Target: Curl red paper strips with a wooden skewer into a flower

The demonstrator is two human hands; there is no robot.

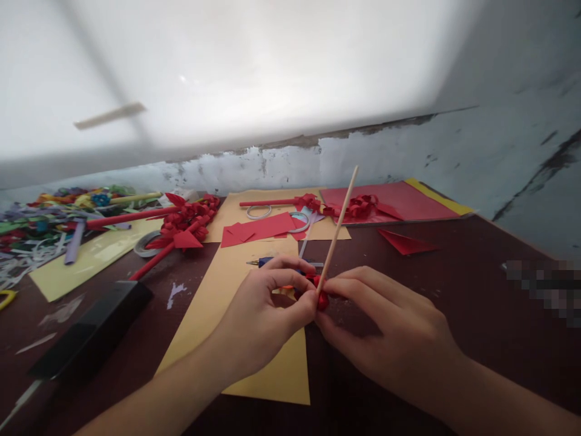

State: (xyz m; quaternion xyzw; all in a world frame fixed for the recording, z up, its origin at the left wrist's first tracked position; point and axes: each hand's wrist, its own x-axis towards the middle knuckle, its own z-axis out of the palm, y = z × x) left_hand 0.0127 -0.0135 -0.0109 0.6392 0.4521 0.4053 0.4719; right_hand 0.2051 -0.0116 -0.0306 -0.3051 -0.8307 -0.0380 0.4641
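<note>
Both your hands are pinched shut on the job: left hand [267,315] and right hand [385,330] grip a small red paper curl [321,298] wound at the base of the thin wooden stick [338,229], above the tan paper sheet [254,339]. Looks mid-roll. Finished red paper flower stems [186,221] lie back left; cut red paper pieces [258,230] remain unused.

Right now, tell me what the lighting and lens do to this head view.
Head view: the upper wall is washed out by glare; wide-angle distortion bends the table edge; the left hand and right hand around the wooden stick are fairly sharp; a pixelated patch masks the right edge.
</note>
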